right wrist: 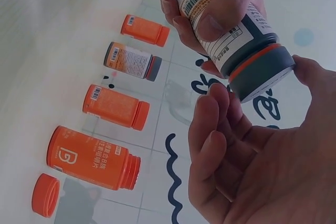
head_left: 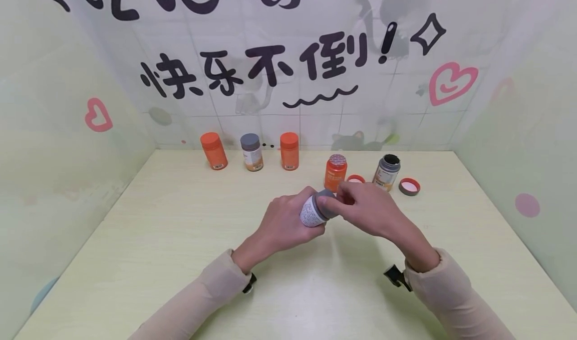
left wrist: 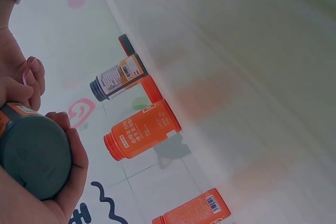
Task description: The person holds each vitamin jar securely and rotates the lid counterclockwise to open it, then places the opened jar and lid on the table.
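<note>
Beige sleeves (head_left: 194, 300) run up from nearest the wearer to the two hands, which meet over the desk (head_left: 180, 230). The left hand (head_left: 288, 220) wraps the white-labelled bottle (head_left: 312, 215), which lies tilted with its base in that palm and its top pointing at the right hand (head_left: 371, 210). The right hand has its fingers curled round the dark grey cap (right wrist: 262, 77), thumb at one side and fingertips at the other; how hard it presses cannot be told. The step looks like working this cap. To do it well, I would lock the left wrist, spread the right fingertips evenly round the rim and turn in short strokes, with the bottle tipped more upright so nothing spills once it loosens.

Just beyond the hands, an orange bottle (head_left: 335, 174) stands uncapped, a patterned seal over its mouth. An orange-rimmed cap (head_left: 355, 179), partly hidden, and an uncapped grey bottle (head_left: 387, 172) sit right behind the right hand's knuckles, with a loose grey cap (head_left: 409, 187) on their outer side. These are the obstacles: an elbow-wide twist outward could knock them. Farther off, past the left hand, stand a capped orange bottle (head_left: 289, 151), a grey-capped bottle (head_left: 251, 152) and another orange one (head_left: 214, 151), then the lettered wall (head_left: 252, 109)
</note>
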The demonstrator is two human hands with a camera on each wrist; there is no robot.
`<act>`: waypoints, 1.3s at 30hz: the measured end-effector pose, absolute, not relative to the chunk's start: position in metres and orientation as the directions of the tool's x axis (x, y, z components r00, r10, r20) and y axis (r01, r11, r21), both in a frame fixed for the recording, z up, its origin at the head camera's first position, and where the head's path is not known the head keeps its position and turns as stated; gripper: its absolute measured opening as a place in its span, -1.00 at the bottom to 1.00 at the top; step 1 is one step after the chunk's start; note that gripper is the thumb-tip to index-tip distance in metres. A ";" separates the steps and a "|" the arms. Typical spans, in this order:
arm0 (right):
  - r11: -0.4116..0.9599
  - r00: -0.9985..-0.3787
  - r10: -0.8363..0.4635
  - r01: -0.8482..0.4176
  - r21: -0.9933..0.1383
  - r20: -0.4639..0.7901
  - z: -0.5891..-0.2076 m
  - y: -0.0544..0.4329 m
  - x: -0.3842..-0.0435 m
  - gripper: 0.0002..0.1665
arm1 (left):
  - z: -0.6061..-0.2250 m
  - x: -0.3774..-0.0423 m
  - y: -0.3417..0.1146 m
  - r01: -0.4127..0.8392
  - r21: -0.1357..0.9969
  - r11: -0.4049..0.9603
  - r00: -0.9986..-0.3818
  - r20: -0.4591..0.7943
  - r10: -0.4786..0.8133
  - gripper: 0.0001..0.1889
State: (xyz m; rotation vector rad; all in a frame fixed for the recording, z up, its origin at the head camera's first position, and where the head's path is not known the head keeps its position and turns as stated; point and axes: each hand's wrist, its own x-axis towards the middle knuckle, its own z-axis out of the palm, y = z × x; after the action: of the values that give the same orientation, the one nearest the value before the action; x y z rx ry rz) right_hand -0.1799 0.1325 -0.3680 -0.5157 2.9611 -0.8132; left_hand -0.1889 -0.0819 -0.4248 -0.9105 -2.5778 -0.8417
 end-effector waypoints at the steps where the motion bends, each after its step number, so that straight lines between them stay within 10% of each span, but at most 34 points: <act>1: 0.806 -0.944 -0.324 -0.309 -0.505 0.062 -0.368 0.133 -0.180 -0.45 | -0.425 -0.189 -0.082 0.645 0.430 0.631 -0.761 0.434 0.482 -0.54; 39: 0.788 -0.930 -0.364 -0.332 -0.519 0.044 -0.364 0.136 -0.177 -0.55 | -0.425 -0.189 -0.082 0.638 0.436 0.635 -0.768 0.420 0.483 -0.54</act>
State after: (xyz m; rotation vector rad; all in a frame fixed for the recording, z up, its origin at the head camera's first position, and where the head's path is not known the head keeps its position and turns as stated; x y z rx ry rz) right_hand -0.1774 0.1356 -0.3644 -0.5682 2.9143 -0.8292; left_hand -0.1891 -0.0817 -0.4247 -0.9091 -2.5937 -0.8416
